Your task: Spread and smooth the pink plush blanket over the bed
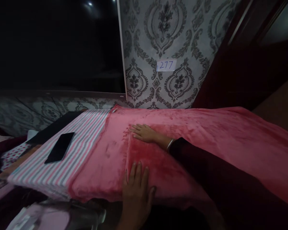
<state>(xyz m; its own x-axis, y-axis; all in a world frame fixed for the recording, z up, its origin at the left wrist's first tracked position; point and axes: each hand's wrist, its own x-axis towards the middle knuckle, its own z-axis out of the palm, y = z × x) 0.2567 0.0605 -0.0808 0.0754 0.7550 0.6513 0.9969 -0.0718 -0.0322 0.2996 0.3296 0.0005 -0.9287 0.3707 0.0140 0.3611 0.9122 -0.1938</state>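
A pink plush blanket (105, 153) is spread over a table-like surface. Its right part is folded over, and the fold's straight edge runs front to back near the middle. My right hand (144, 132), with a bangle at the wrist, lies flat on the far part of this edge, fingers stretched to the left. Closer to me, my left hand (136, 188) rests palm down on the near part of the edge, its fingers apart and pointing away from me. Neither hand grips anything. What lies beneath the folded layer is hidden.
Left of the blanket, a striped cloth (86, 134) carries a dark phone (60, 147). A large television screen (57, 48) hangs behind. The patterned wall bears a paper (166, 65) marked 277. At the lower left are a chair-like pink item (52, 217) and a dotted cloth (14, 155).
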